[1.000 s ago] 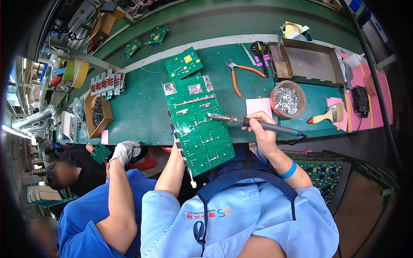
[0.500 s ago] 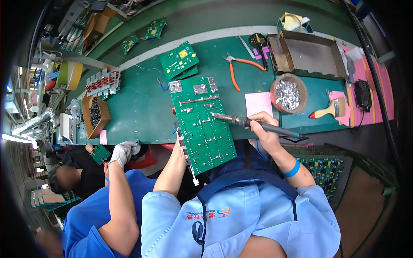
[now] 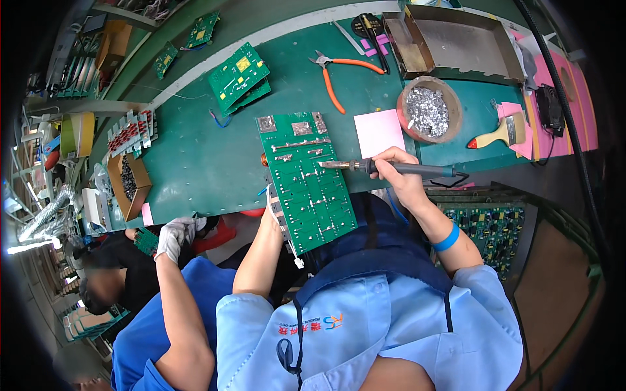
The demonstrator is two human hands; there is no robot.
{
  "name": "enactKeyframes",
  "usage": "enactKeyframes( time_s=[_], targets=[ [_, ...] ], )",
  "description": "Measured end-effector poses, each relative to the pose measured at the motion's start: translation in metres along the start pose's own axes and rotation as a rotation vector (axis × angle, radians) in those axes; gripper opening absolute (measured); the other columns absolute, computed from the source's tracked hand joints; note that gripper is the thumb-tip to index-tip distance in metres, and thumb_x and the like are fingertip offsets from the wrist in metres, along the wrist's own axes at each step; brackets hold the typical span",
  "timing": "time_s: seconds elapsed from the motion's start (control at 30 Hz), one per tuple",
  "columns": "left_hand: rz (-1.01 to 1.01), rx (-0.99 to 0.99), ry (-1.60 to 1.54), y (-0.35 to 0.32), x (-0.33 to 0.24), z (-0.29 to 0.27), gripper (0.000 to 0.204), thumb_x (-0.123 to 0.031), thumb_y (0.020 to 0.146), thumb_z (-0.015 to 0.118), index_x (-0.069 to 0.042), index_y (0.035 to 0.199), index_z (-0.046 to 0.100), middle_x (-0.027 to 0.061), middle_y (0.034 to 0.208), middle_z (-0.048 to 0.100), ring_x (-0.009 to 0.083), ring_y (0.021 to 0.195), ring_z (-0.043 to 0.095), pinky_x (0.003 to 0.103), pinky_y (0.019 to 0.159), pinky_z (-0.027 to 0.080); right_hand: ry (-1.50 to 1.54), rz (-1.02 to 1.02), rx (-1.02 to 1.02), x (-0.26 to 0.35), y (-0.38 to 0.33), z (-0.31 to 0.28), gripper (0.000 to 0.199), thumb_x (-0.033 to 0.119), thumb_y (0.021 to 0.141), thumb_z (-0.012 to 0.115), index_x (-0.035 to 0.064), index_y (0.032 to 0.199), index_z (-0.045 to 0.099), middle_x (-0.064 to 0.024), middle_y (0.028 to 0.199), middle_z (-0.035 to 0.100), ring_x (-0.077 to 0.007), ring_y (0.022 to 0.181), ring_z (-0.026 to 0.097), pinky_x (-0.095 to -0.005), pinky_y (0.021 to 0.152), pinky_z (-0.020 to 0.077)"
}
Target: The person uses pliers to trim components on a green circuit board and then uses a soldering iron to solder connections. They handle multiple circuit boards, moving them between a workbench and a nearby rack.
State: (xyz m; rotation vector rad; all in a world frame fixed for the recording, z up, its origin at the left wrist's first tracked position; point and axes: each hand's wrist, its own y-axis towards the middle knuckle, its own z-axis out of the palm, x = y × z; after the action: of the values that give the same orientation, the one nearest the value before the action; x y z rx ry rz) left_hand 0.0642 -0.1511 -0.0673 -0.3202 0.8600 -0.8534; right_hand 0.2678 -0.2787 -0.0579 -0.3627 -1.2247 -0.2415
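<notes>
A large green circuit board (image 3: 306, 189), solder side facing up, is held tilted at the bench's near edge. My left hand (image 3: 271, 221) grips it by its left edge, with the fingers mostly hidden behind the board. Closed around the grey handle of a soldering iron (image 3: 417, 169) is my right hand (image 3: 399, 177). The iron's tip meets or hovers just over the upper middle of the board, among shiny solder joints; contact cannot be told. A short white connector (image 3: 299, 262) hangs from the board's lower corner.
Beyond the board lie a pink paper pad (image 3: 379, 132), orange-handled cutters (image 3: 336, 68) and stacked circuit boards (image 3: 238, 77). A round tub (image 3: 405, 124) of metal bits and a brush (image 3: 499, 135) stand to the right. On my left, a co-worker's gloved hand (image 3: 173, 240) holds a small board.
The whole view has shifted, so bench items appear farther up and left. The iron lies more level, its tip near the same part of the board. Both hands keep their holds.
</notes>
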Motion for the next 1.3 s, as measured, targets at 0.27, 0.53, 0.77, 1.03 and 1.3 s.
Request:
enactKeyframes(
  time_s=[0.27,0.53,0.77,1.03,1.3],
  targets=[
    [-0.007,-0.002,0.012,-0.001,-0.001,0.0,0.027,-0.007,0.074,0.052,0.002,0.099,0.053,0.0112,0.087,0.06,0.0201,0.073,0.06,0.032,0.061,0.052,-0.003,0.009,0.011,-0.003,0.001,-0.003,0.011,0.01,0.08,0.056,-0.0009,0.08,0.054,-0.0063,0.07,0.059,-0.0092,0.062,0.057,-0.021,0.055,0.0453],
    [-0.023,-0.003,0.006,-0.001,0.001,-0.001,0.026,-0.007,0.074,0.051,0.002,0.099,0.053,0.0113,0.087,0.06,0.0203,0.073,0.061,0.032,0.061,0.052,-0.005,-0.009,0.008,-0.004,-0.001,0.0,0.011,0.009,0.08,0.056,-0.0013,0.082,0.054,-0.0069,0.072,0.059,-0.0096,0.063,0.057,-0.0214,0.057,0.046],
    [-0.026,-0.003,0.004,0.001,0.0,0.001,0.026,-0.008,0.075,0.051,0.002,0.099,0.053,0.0114,0.087,0.06,0.0204,0.073,0.061,0.032,0.06,0.053,0.023,0.021,-0.004,-0.003,-0.001,0.005,0.012,0.011,0.079,0.055,-0.0015,0.083,0.054,-0.0055,0.07,0.056,-0.0083,0.059,0.052,-0.0229,0.058,0.046],
    [-0.051,0.005,0.001,0.007,0.0,0.003,0.026,-0.008,0.075,0.051,0.002,0.099,0.053,0.0116,0.087,0.06,0.0206,0.073,0.061,0.033,0.06,0.053,0.058,0.038,-0.014,-0.006,-0.002,0.001,0.013,0.011,0.08,0.055,-0.001,0.082,0.054,-0.0059,0.071,0.058,-0.0094,0.062,0.055,-0.0221,0.059,0.0452],
    [-0.087,0.007,-0.008,0.009,0.0,0.004,0.025,-0.008,0.075,0.05,0.002,0.099,0.053,0.0117,0.087,0.06,0.0208,0.073,0.061,0.033,0.06,0.053,0.33,-0.017,-0.141,0.002,0.003,-0.008,0.014,0.012,0.084,0.049,-0.0012,0.088,0.052,-0.0063,0.075,0.054,-0.0109,0.067,0.051,-0.0253,0.067,0.0438]
  ],
)
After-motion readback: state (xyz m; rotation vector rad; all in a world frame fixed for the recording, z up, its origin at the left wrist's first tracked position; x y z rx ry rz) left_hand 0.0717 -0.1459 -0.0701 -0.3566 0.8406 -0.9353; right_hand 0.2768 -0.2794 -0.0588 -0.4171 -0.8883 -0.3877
